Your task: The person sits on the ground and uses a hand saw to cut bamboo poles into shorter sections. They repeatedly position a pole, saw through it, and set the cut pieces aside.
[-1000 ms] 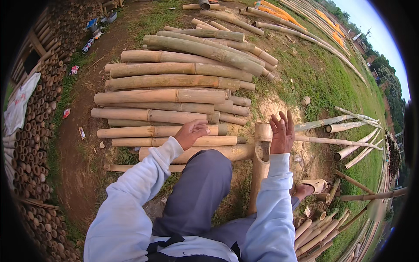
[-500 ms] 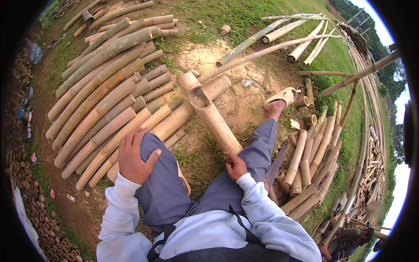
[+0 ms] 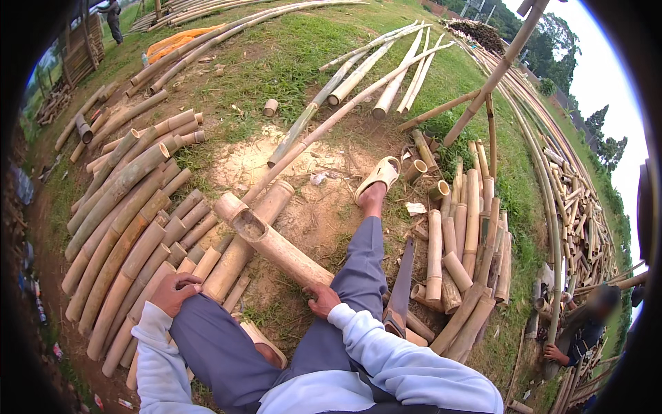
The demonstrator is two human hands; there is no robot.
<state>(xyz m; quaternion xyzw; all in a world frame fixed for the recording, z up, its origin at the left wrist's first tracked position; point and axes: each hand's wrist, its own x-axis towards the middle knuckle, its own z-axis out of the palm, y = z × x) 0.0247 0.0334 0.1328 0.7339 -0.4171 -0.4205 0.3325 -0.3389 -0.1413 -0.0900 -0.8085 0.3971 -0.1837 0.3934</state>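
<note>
A notched bamboo piece (image 3: 291,261) lies slantwise across a thicker bamboo log (image 3: 273,203), its cut-out near the far end. Its near end meets my right thigh, where my right hand (image 3: 322,301) is closed with curled fingers against it. My left hand (image 3: 171,295) rests on my left knee, holding nothing, its fingers slightly bent and partly apart. Beside my right leg a handsaw (image 3: 400,288) leans upright with its handle low and its blade pointing away from me.
Cut bamboo lengths (image 3: 141,228) lie stacked on the left; shorter bamboo pieces (image 3: 471,234) are heaped on the right. Long bamboo poles (image 3: 393,76) stretch over the grass ahead. Pale sawdust (image 3: 241,162) covers the ground beyond the log. Another person (image 3: 583,334) is at the lower right.
The view has swung right and up, so the scene sits further left and lower. My left hand lay flatter on the knee before. My right hand stays at the bamboo piece's near end.
</note>
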